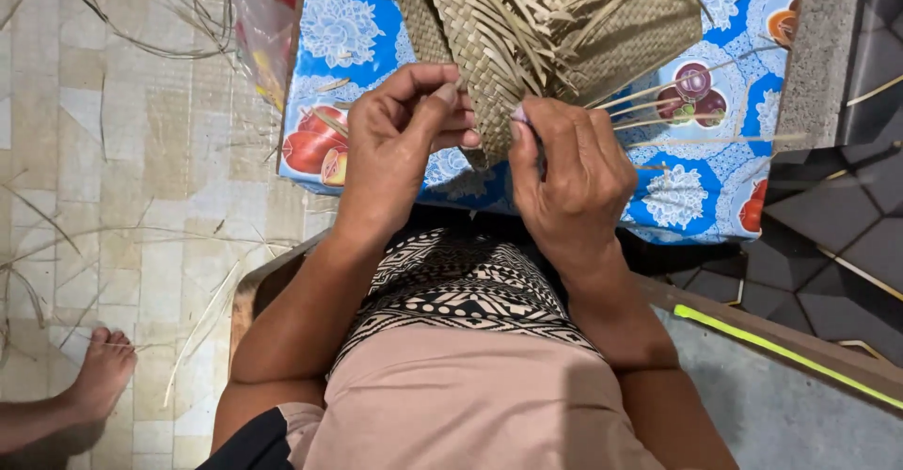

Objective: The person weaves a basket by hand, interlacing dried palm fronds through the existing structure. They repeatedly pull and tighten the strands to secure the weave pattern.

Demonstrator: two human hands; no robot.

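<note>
Lap in pink cloth nearest, 6 o'clock | left hand (pixel 400 141) at 10 o'clock, fingers pinched closed on a strip of the woven mat (pixel 555 32) | right hand (pixel 569 174) at 1 o'clock, curled, gripping the mat's pointed lower corner | mat at 12 o'clock on blue floral cloth (pixel 357 37), long axis running 12-to-6, tip toward the lap | judgement: keep strips taut and flat, pull snug.

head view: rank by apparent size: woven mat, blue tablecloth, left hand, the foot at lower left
1. blue tablecloth, largest, though partly covered and cut off by the frame.
2. woven mat, also cut off at the top.
3. left hand.
4. foot, smallest; it sits farther from the camera, so this last ranking is unsure.
</note>
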